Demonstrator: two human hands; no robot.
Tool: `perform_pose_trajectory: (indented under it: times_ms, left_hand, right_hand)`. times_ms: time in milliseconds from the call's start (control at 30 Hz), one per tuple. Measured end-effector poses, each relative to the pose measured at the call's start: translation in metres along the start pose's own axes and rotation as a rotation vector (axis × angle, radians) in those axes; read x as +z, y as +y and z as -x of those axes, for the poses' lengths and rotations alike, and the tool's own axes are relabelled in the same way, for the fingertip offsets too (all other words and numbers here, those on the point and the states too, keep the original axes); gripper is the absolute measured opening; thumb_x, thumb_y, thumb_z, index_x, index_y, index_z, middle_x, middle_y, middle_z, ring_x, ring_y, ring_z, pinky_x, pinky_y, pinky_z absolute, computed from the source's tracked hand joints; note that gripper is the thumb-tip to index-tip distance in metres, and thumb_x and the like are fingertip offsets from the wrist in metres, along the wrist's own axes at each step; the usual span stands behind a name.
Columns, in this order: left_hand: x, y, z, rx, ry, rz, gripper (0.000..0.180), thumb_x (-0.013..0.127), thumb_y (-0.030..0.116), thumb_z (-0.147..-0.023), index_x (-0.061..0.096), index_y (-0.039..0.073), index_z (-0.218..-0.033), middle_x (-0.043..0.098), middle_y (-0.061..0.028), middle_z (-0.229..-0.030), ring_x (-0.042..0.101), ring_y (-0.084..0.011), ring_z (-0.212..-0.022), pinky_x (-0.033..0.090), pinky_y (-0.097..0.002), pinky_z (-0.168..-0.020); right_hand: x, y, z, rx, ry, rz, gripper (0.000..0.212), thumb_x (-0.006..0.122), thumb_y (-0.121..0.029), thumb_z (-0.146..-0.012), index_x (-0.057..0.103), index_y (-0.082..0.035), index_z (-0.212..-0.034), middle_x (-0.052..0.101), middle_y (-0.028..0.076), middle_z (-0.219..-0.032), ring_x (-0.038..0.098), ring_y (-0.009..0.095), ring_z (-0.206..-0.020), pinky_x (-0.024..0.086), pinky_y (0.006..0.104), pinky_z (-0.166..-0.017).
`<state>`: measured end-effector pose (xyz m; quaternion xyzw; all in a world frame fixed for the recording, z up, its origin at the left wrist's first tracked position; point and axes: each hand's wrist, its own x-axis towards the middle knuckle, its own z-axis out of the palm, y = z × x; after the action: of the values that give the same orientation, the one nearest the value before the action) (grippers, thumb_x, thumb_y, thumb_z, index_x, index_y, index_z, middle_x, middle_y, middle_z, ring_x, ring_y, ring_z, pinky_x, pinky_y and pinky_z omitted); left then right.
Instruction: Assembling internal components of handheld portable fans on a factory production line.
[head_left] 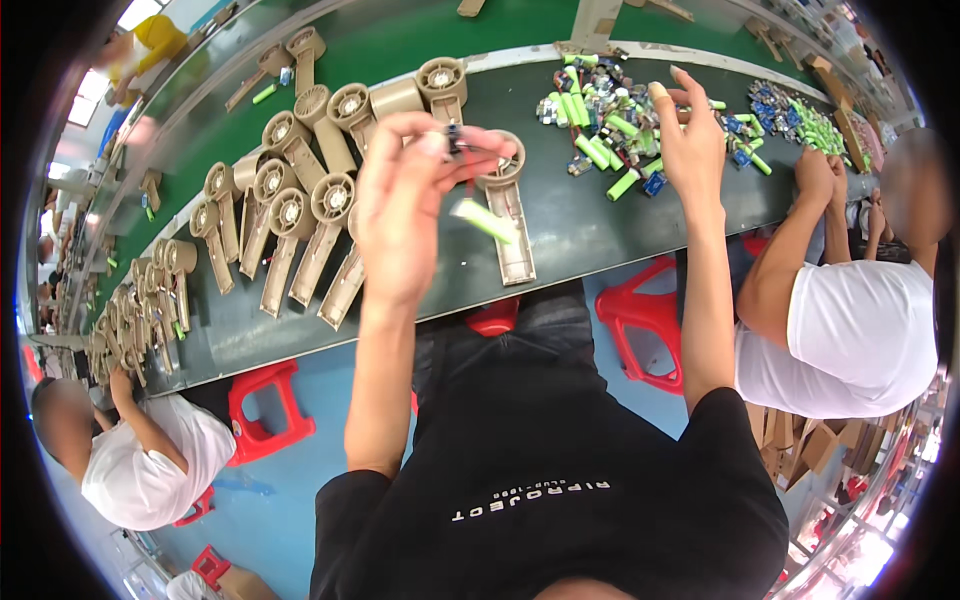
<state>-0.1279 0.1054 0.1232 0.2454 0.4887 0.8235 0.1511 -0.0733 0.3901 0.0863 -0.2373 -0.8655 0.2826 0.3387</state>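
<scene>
My left hand (pixel 400 210) is raised over the bench, its thumb and fingers closed on a small dark part (pixel 454 140). From that part a green cylindrical battery (pixel 487 221) hangs, apparently on a thin red wire. Below and behind it lies a beige handheld-fan shell (pixel 513 245), its long handle open and pointing toward me. My right hand (pixel 690 145) is over the right edge of a heap of green batteries with small blue circuit boards (pixel 603 130). Its thumb and index finger are apart, and nothing shows between them.
Many beige fan shells (pixel 290 212) stand in rows along the dark bench (pixel 580 230) to the left. A second heap of batteries and boards (pixel 795 120) lies far right. Co-workers in white shirts sit at both sides. Red stools (pixel 640 325) stand below the bench edge.
</scene>
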Motion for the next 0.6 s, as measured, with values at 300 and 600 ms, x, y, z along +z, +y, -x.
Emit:
perform_pose_trajectory:
  times_ms: [300, 600]
  left_hand:
    - [-0.005, -0.028, 0.042, 0.134, -0.113, -1.157, 0.014, 0.066, 0.015, -0.088, 0.063, 0.004, -0.096, 0.061, -0.0132, -0.071, 0.061, -0.0295, -0.059, 0.048, -0.0399, -0.055]
    - [0.0, -0.046, 0.03, -0.226, 0.106, -0.867, 0.013, 0.065, 0.013, -0.091, 0.068, 0.001, -0.094, 0.066, -0.0117, -0.072, 0.06, -0.0162, -0.061, 0.045, -0.0345, -0.056]
  right_hand:
    - [0.014, -0.033, 0.085, -0.151, -0.193, -0.383, 0.015, 0.069, -0.003, -0.086, 0.071, -0.004, -0.101, 0.066, 0.002, -0.094, 0.055, 0.008, -0.074, 0.043, 0.0237, -0.065]
    - [0.044, -0.05, 0.11, -0.149, -0.537, -0.594, 0.024, 0.071, 0.002, -0.081, 0.072, -0.002, -0.105, 0.071, 0.006, -0.103, 0.051, 0.002, -0.059, 0.038, 0.0191, -0.049]
